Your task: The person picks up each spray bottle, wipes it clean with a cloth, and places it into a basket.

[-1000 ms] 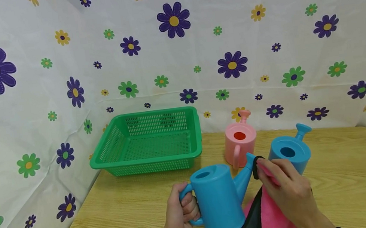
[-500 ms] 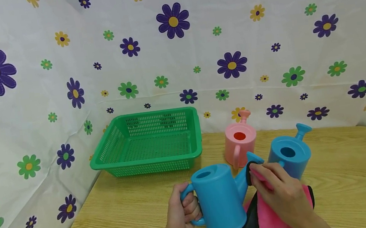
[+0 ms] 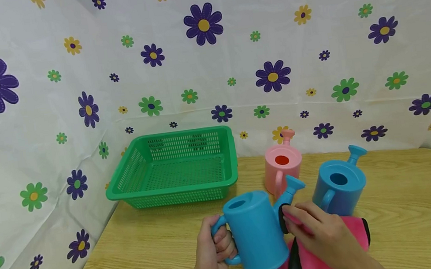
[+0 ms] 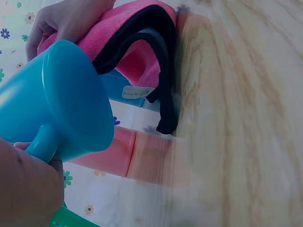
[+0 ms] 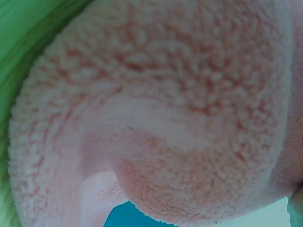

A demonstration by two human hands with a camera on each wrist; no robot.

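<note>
Currently, the left hand [image 3: 215,247] grips the blue watering can [image 3: 255,234] by its handle [image 3: 219,225] above the table [image 3: 152,248]; the right hand [image 3: 328,232] pinches pink cloth [image 3: 314,263] against its spout [image 3: 286,196], where hard tugging might twist it loose.

We see a yellow-brown table [image 3: 407,206] with wavy wood lines. On it sits a green plastic basket with little holes [image 3: 174,190]. Right of the basket stands a round pink plastic watering can [image 3: 291,171]. Farther right of the basket, closer to us, stands a round blue plastic watering can [image 3: 343,188]. We can't tell whether the fuzzy pink cloth with black edges [image 3: 313,265] touches the table.
</note>
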